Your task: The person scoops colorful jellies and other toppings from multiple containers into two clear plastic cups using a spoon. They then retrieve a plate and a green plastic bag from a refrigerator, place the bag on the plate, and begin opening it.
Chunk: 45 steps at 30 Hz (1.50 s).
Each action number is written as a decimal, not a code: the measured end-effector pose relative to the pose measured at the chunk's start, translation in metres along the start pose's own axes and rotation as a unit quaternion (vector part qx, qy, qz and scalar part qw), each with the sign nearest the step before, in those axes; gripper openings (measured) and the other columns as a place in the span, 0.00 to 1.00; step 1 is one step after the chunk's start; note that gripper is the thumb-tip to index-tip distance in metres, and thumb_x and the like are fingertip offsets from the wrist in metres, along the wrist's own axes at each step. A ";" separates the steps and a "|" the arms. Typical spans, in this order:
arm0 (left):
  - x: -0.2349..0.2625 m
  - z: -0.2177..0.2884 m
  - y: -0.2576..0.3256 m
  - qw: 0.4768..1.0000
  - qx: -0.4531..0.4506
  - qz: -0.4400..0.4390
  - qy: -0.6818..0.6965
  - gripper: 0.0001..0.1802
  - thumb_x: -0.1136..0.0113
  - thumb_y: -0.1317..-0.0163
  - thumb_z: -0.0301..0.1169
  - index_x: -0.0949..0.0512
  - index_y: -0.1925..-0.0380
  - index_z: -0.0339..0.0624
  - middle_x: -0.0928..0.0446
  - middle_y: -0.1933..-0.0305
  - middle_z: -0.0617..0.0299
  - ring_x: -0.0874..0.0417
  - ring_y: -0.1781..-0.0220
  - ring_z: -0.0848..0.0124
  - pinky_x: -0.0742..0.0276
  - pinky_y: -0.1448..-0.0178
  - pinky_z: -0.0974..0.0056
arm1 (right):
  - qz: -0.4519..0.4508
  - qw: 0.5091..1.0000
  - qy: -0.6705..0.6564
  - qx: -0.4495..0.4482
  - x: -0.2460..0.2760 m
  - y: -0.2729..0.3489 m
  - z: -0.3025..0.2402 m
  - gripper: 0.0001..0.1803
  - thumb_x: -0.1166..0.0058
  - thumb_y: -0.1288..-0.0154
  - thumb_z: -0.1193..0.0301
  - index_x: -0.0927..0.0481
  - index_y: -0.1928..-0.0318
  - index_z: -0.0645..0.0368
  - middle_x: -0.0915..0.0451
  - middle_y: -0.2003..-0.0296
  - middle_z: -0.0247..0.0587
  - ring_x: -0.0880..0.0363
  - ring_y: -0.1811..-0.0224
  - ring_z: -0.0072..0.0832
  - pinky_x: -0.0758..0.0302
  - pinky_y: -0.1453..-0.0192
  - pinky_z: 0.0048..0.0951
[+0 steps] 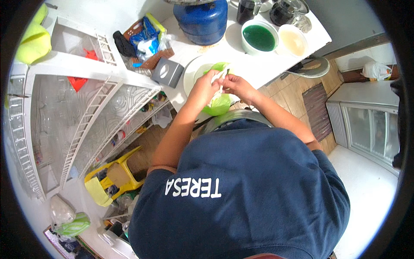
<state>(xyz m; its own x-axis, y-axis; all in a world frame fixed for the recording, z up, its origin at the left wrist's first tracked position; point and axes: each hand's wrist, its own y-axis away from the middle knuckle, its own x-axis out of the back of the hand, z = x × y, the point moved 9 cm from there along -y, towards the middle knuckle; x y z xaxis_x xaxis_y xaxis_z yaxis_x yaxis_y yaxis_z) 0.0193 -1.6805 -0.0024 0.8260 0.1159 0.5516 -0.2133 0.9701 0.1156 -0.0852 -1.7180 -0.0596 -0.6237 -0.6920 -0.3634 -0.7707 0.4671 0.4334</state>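
My left hand (205, 88) and my right hand (239, 87) meet at the table's near edge, fingers closed. Between them they pinch a white, crumpled strip (221, 82); whether it is cloth or plastic I cannot tell. Directly below is a lime-green thing (218, 106), showing on both sides of the hands; bowl or bag, I cannot make out which. A round white plate (188, 82) lies under it, partly covered by my left hand and the green thing. Close to the plate's left stands a grey box-shaped dispenser (167, 72).
On the white table (284, 64) stand a blue gas cylinder (201, 23), a bowl of green liquid (259, 37), a bowl of pale liquid (293, 40) and a dark-filled glass jug (282, 13). A brown basket (161, 55) holds packets. Shelving (51, 64) is at left, a freezer (366, 121) at right.
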 end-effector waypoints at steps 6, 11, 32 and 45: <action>0.005 0.005 -0.006 0.999 0.040 0.013 -0.017 0.17 0.45 0.44 0.22 0.26 0.52 0.35 0.21 0.62 0.37 0.18 0.58 0.46 0.23 0.54 0.54 | 0.045 0.999 -0.016 -0.009 0.009 -0.004 0.000 0.12 0.46 0.36 0.71 0.23 0.53 0.60 0.20 0.59 0.33 0.22 0.60 0.21 0.24 0.49 0.23; 0.011 0.001 -0.008 0.997 -0.023 0.062 -0.027 0.16 0.46 0.44 0.21 0.25 0.54 0.35 0.20 0.63 0.40 0.17 0.60 0.47 0.23 0.56 0.56 | 0.008 0.994 -0.102 -0.027 0.010 0.000 0.010 0.10 0.45 0.36 0.75 0.23 0.54 0.61 0.20 0.59 0.34 0.21 0.59 0.22 0.24 0.47 0.23; 0.037 -0.032 -0.008 0.967 0.053 0.106 0.226 0.13 0.52 0.45 0.17 0.30 0.59 0.37 0.23 0.61 0.58 0.22 0.61 0.70 0.27 0.54 0.66 | 0.204 0.950 0.228 0.053 0.065 0.007 -0.023 0.32 0.37 0.38 0.58 0.34 0.44 0.67 0.24 0.63 0.39 0.27 0.61 0.23 0.28 0.53 0.25; 0.008 -0.007 -0.031 0.933 -0.005 0.177 0.314 0.11 0.50 0.40 0.16 0.32 0.57 0.36 0.23 0.58 0.57 0.23 0.56 0.72 0.29 0.49 0.68 | 0.338 0.871 0.243 0.260 0.182 0.054 -0.090 0.16 0.48 0.39 0.81 0.27 0.51 0.55 0.28 0.70 0.31 0.30 0.68 0.20 0.29 0.62 0.23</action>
<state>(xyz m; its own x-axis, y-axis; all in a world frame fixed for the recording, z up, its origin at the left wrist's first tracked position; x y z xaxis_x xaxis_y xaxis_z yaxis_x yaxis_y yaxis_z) 0.0360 -1.7083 -0.0077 0.8478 0.5289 -0.0393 -0.5290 0.8486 0.0076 -0.2288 -1.8680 -0.0282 -0.9268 -0.2547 0.2759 -0.2825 0.9570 -0.0654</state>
